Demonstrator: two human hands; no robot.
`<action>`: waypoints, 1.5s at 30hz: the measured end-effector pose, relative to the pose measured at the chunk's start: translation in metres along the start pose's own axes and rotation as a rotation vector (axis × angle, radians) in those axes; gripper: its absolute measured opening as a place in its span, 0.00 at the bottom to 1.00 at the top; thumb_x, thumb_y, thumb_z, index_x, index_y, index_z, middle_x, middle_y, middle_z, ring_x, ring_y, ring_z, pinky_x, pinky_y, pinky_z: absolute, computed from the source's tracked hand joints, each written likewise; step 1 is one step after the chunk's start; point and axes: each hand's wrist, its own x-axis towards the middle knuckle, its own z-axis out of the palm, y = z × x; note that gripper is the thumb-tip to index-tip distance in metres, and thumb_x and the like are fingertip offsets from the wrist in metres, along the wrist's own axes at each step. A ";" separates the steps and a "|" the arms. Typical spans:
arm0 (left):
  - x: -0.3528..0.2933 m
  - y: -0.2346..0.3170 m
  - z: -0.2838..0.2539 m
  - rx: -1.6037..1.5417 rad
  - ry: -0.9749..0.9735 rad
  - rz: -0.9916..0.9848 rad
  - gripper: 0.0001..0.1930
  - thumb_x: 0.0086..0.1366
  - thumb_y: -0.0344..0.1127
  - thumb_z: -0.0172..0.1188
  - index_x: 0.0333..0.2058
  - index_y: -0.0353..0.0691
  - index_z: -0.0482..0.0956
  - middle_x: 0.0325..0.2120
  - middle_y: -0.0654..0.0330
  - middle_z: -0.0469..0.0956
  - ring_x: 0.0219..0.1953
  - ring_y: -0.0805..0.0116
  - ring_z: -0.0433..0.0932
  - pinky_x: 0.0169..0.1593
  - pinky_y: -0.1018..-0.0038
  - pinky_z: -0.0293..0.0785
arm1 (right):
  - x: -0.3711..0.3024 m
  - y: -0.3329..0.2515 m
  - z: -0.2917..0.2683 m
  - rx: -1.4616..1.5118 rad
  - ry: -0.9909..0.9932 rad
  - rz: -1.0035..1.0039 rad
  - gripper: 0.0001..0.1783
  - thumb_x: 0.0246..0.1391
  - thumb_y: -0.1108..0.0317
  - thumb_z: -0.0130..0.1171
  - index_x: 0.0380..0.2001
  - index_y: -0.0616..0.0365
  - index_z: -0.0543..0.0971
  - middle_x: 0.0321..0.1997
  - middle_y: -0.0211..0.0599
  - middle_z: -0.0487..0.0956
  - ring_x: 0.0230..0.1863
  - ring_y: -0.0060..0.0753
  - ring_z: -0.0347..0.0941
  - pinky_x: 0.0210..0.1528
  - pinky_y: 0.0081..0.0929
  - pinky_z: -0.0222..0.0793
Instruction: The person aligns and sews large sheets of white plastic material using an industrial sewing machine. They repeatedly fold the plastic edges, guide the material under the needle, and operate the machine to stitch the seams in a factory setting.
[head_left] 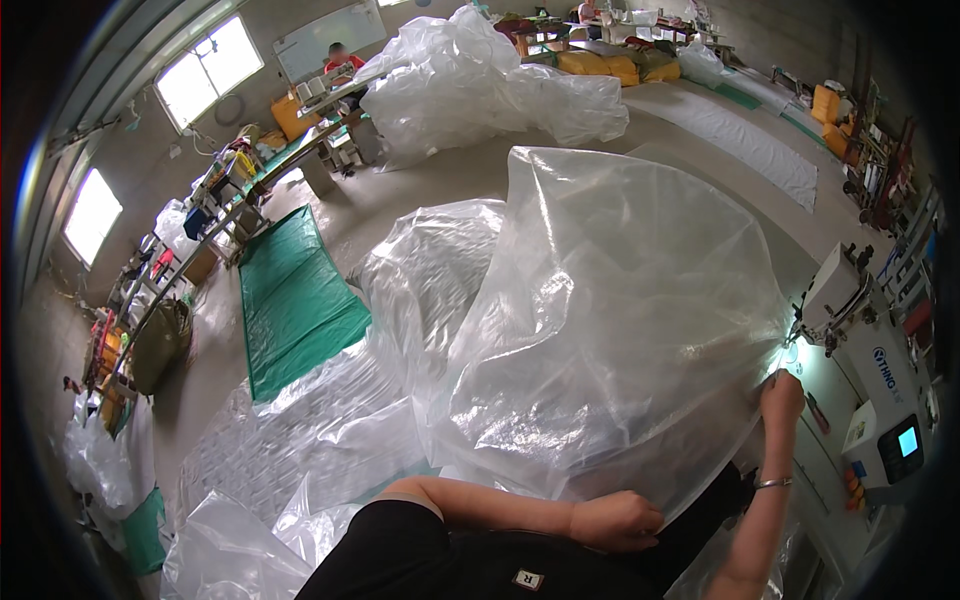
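The sheet, clear and billowing, spread left of the machine, its folds converging on the lit spot under the machine's head. The right hand was closed on a gathered edge just beside that spot. The left hand lay farther left of the machine, at the sheet's near edge, fingers curled; whether they pinched the film could not be told. A small tool lay on the machine's table, just beside the right hand.

Done well, this step likely called for the edge to be fed flat and lightly taut, fingertips clear of the machine's head, the left hand bearing the loose film's weight. Slippery film would probably bunch or drag if the billow left of the machine pulled.
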 end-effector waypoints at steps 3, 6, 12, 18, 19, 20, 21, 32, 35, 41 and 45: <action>-0.001 0.000 0.000 0.005 0.003 0.012 0.10 0.58 0.30 0.59 0.24 0.33 0.68 0.22 0.49 0.70 0.28 0.45 0.73 0.31 0.57 0.68 | 0.002 0.003 0.001 0.059 0.018 -0.003 0.07 0.52 0.68 0.56 0.28 0.61 0.76 0.29 0.50 0.79 0.34 0.53 0.78 0.36 0.44 0.73; 0.000 0.002 -0.001 0.006 0.011 0.038 0.10 0.58 0.30 0.58 0.24 0.33 0.68 0.22 0.49 0.70 0.28 0.45 0.73 0.31 0.57 0.68 | 0.004 0.012 0.010 0.050 0.057 -0.008 0.08 0.53 0.67 0.55 0.27 0.61 0.76 0.28 0.50 0.79 0.33 0.53 0.77 0.35 0.44 0.73; 0.000 0.002 -0.002 0.016 0.023 0.049 0.11 0.59 0.31 0.58 0.23 0.33 0.67 0.23 0.48 0.69 0.28 0.45 0.73 0.31 0.57 0.68 | 0.000 0.007 0.017 -0.026 0.073 0.006 0.08 0.55 0.66 0.52 0.29 0.60 0.76 0.28 0.49 0.79 0.33 0.53 0.78 0.35 0.45 0.73; 0.000 -0.002 0.001 -0.008 0.027 0.062 0.12 0.60 0.32 0.58 0.22 0.33 0.67 0.22 0.49 0.69 0.28 0.46 0.72 0.31 0.57 0.67 | 0.002 0.001 0.018 -0.048 0.058 0.029 0.07 0.56 0.67 0.52 0.31 0.59 0.76 0.28 0.47 0.80 0.33 0.52 0.78 0.35 0.45 0.73; 0.001 -0.002 0.003 -0.008 0.030 0.041 0.12 0.60 0.32 0.58 0.22 0.33 0.67 0.22 0.49 0.69 0.28 0.46 0.72 0.31 0.57 0.67 | -0.002 0.008 0.015 -0.059 0.046 0.058 0.07 0.56 0.68 0.52 0.31 0.59 0.76 0.28 0.47 0.80 0.32 0.52 0.78 0.34 0.45 0.73; 0.000 -0.002 0.004 -0.009 0.032 0.020 0.12 0.60 0.32 0.58 0.22 0.34 0.67 0.21 0.49 0.69 0.28 0.45 0.72 0.31 0.57 0.67 | -0.003 0.009 0.017 -0.067 0.059 0.023 0.06 0.56 0.68 0.53 0.31 0.60 0.75 0.27 0.47 0.80 0.32 0.51 0.78 0.34 0.44 0.73; 0.000 -0.001 0.006 -0.011 0.033 -0.001 0.12 0.60 0.32 0.58 0.22 0.34 0.67 0.21 0.49 0.69 0.28 0.45 0.72 0.31 0.57 0.67 | -0.002 0.010 0.016 -0.069 0.061 0.017 0.07 0.56 0.68 0.53 0.32 0.60 0.75 0.27 0.48 0.80 0.32 0.51 0.78 0.34 0.44 0.73; 0.001 0.004 0.000 0.048 0.022 0.114 0.10 0.58 0.30 0.56 0.23 0.33 0.66 0.21 0.48 0.68 0.28 0.44 0.72 0.31 0.56 0.66 | 0.010 0.001 0.012 -0.092 0.011 0.053 0.07 0.55 0.68 0.53 0.32 0.60 0.77 0.31 0.46 0.81 0.35 0.49 0.79 0.36 0.42 0.74; 0.000 0.002 0.000 0.043 0.026 0.113 0.09 0.58 0.29 0.56 0.23 0.33 0.66 0.21 0.48 0.68 0.27 0.45 0.72 0.31 0.57 0.67 | 0.010 0.001 0.016 -0.138 -0.033 0.062 0.08 0.55 0.69 0.52 0.32 0.61 0.77 0.31 0.46 0.81 0.35 0.48 0.79 0.36 0.41 0.74; 0.005 -0.006 -0.001 0.047 -0.040 0.051 0.08 0.59 0.29 0.56 0.24 0.34 0.67 0.21 0.50 0.68 0.26 0.47 0.73 0.30 0.58 0.69 | -0.035 -0.013 0.001 0.068 -0.066 0.127 0.10 0.53 0.70 0.53 0.24 0.61 0.80 0.24 0.49 0.80 0.31 0.46 0.79 0.32 0.40 0.74; 0.013 0.001 -0.014 0.069 -0.094 -0.067 0.09 0.58 0.28 0.58 0.23 0.33 0.67 0.21 0.50 0.68 0.24 0.47 0.72 0.28 0.58 0.69 | -0.050 -0.032 -0.007 0.018 -0.023 -0.044 0.12 0.51 0.72 0.51 0.35 0.70 0.78 0.21 0.49 0.79 0.24 0.48 0.78 0.27 0.39 0.74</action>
